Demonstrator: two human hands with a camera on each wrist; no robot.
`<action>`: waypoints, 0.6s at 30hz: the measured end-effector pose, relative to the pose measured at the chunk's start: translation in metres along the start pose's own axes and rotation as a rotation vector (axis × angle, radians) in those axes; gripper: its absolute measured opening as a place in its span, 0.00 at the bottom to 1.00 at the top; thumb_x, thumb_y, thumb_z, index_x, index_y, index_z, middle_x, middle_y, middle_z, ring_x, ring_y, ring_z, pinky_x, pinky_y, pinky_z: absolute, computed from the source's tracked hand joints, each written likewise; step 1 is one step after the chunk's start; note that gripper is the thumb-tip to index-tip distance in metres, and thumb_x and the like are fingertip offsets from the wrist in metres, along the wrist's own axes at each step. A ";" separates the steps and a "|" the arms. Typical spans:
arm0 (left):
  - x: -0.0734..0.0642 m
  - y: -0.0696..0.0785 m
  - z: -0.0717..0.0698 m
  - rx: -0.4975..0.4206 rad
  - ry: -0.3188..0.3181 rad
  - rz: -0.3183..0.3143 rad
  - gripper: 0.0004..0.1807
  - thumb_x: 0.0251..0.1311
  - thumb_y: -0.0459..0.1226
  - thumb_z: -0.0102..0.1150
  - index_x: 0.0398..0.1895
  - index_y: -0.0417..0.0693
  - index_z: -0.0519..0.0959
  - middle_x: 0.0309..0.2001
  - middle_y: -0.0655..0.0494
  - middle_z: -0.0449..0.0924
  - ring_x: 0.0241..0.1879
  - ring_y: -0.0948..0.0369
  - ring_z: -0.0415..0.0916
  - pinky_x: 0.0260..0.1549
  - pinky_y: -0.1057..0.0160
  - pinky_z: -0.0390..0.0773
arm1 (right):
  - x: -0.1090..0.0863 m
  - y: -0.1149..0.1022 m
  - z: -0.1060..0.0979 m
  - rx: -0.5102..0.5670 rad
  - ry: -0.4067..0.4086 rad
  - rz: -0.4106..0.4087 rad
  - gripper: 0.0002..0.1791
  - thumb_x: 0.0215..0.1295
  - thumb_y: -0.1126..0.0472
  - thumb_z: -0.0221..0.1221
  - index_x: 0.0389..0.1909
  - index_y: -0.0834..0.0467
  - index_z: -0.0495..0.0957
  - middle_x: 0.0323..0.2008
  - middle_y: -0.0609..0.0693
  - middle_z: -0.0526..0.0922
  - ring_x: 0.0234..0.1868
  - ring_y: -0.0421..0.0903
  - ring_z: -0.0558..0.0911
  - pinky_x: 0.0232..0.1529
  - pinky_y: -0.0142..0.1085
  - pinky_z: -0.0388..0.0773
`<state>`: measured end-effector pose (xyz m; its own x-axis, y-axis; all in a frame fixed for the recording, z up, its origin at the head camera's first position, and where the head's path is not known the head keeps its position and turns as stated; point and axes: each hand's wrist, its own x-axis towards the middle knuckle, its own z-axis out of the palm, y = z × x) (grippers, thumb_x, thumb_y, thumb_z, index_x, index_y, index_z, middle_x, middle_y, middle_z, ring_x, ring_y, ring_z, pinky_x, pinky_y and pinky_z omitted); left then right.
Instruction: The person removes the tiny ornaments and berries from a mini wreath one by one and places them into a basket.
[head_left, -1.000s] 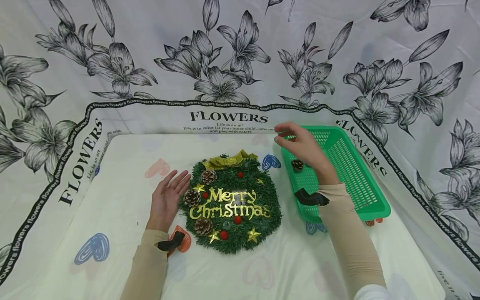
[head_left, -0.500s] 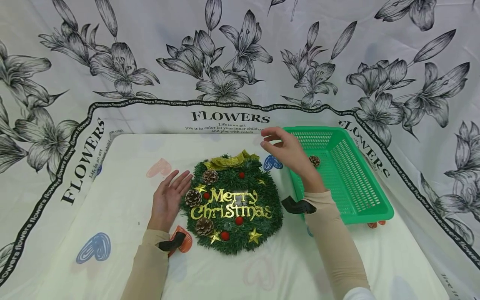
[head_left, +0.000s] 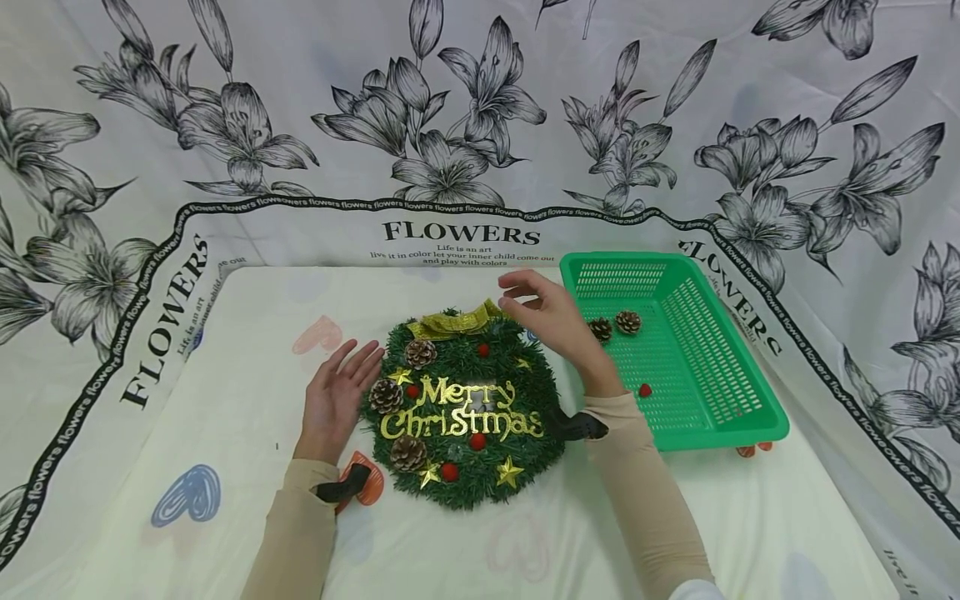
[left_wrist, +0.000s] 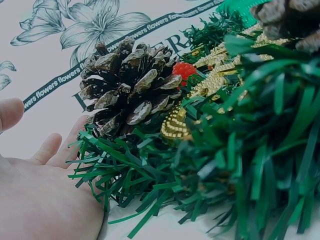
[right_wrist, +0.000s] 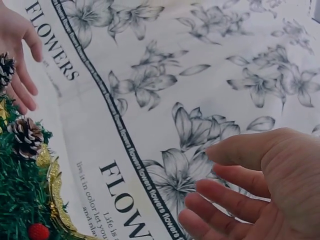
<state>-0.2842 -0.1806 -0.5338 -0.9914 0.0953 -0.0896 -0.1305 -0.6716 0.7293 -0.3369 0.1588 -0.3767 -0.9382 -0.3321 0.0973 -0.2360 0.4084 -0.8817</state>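
Note:
A green tinsel wreath (head_left: pixel 502 492) lies flat on the table, with gold "Merry Christmas" lettering (head_left: pixel 465 408), a gold bow (head_left: pixel 453 323), gold stars, red balls and pinecones (head_left: pixel 408 453). My left hand (head_left: pixel 337 404) is at the wreath's left edge, palm up with fingers extended. In the left wrist view, tinsel lies against that hand (left_wrist: pixel 50 195), near a pinecone (left_wrist: pixel 127 90). My right hand (head_left: pixel 551 321) hovers over the wreath's upper right, near the bow. Its fingers (right_wrist: pixel 230 200) are loosely bent, and nothing shows between them.
To the right stands a green plastic basket (head_left: pixel 765 417), holding two pinecones (head_left: pixel 628 322) and a small red ball (head_left: pixel 645 390). A white cloth with heart prints (head_left: pixel 187 496) covers the table. Behind it hangs a flower-printed curtain (head_left: pixel 442 167).
My right hand has moved left and slightly down, from over the basket to the wreath's upper right, uncovering the basket's pinecones and red ball. My left hand has stayed in place.

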 end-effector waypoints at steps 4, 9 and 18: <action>0.000 0.000 0.000 0.006 0.000 0.002 0.34 0.82 0.49 0.34 0.82 0.44 0.43 0.81 0.38 0.49 0.80 0.45 0.51 0.80 0.54 0.62 | 0.000 0.006 0.006 0.004 -0.009 0.016 0.19 0.74 0.56 0.60 0.63 0.55 0.76 0.60 0.56 0.80 0.54 0.55 0.84 0.55 0.50 0.86; 0.000 0.000 0.000 0.021 0.002 0.004 0.35 0.82 0.50 0.35 0.82 0.43 0.43 0.81 0.37 0.47 0.79 0.48 0.55 0.79 0.56 0.65 | 0.001 0.013 0.016 0.033 -0.028 0.013 0.20 0.74 0.58 0.60 0.63 0.56 0.76 0.61 0.60 0.80 0.56 0.57 0.83 0.57 0.50 0.86; 0.000 0.000 -0.001 -0.005 -0.002 0.008 0.35 0.82 0.49 0.36 0.82 0.43 0.43 0.78 0.42 0.59 0.78 0.48 0.57 0.80 0.54 0.63 | 0.003 0.022 0.031 0.051 -0.031 0.011 0.19 0.74 0.60 0.59 0.63 0.58 0.76 0.59 0.59 0.80 0.58 0.56 0.80 0.59 0.49 0.84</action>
<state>-0.2844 -0.1816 -0.5344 -0.9924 0.0915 -0.0823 -0.1226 -0.6763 0.7263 -0.3365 0.1403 -0.4102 -0.9324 -0.3538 0.0736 -0.2115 0.3690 -0.9051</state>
